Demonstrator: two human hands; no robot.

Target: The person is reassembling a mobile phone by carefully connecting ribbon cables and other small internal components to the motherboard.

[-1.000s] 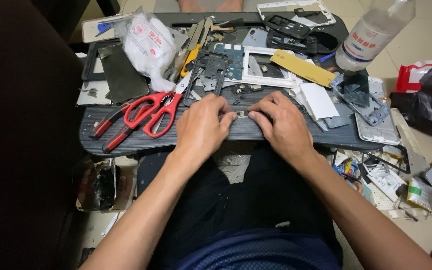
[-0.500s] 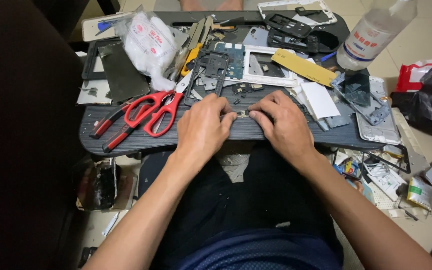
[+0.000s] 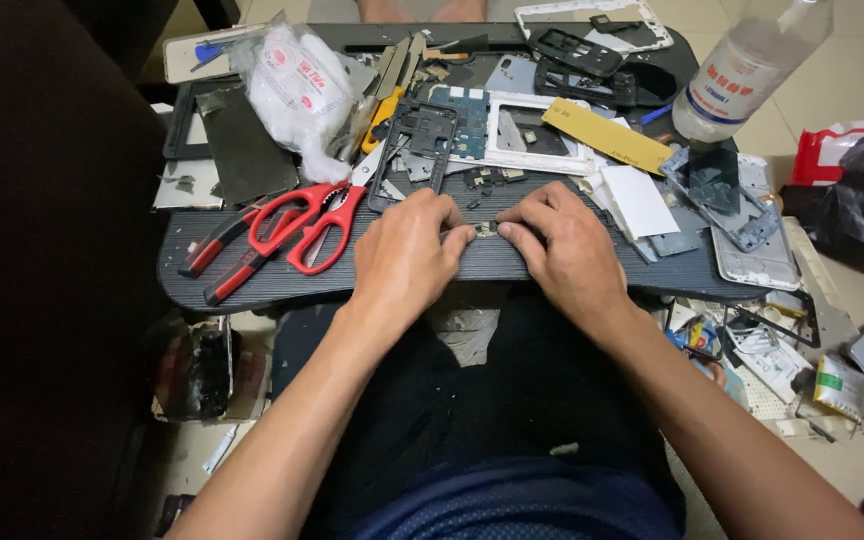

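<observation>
- The left hand and the right hand rest on the near edge of the dark lap tray, fingertips almost meeting.
- Between them sits a tiny metal part. Both hands have their fingers closed on it, one from each side.
- The part lies flat on the tray, right in the middle, close to the person's body.
- To do this bit well, I think the fingers should press softly. The part is very small and could bend or pop away.
- Keeping both wrists down on the tray should help the hands stay steady.
- The red scissors lie to the left, apart from the hands. A black phone frame lies just behind the fingers.
- A clear bottle lies on its side far off at the right.
</observation>
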